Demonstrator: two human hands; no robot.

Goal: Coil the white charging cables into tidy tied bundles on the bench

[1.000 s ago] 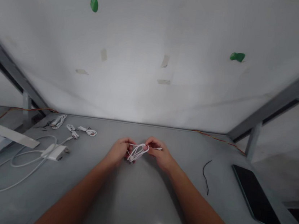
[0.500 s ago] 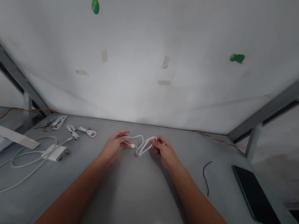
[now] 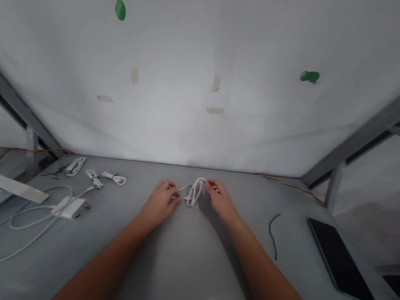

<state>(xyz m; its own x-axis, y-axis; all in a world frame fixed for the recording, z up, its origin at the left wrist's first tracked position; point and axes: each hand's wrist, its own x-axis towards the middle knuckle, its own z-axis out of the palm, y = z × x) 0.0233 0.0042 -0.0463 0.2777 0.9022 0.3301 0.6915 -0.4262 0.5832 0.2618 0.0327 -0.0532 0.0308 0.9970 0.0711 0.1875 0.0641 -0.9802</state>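
A white USB cable (image 3: 193,194), gathered in loose loops, is between my two hands over the grey table (image 3: 186,265). My left hand (image 3: 162,201) is closed on its connector end, with the thumb and fingers pinched near the plug. Pinching the top of the loops, my right hand (image 3: 218,198) is closed on the same cable from the other side. To the right of my right forearm lies a thin black twist tie (image 3: 273,236), bent in a shallow curve.
At left lie several bundled white cables (image 3: 114,178), a white charger (image 3: 69,207) with a long looped cable and a pale flat strip (image 3: 8,185). A dark phone or tablet (image 3: 342,262) rests at right. Behind rises a white wall (image 3: 187,134) between metal frame bars.
A second ago the loops lay nearer my left hand. My left hand drew the plug end out leftward, then came back right toward the loops. My right hand keeps its hold on the cable.
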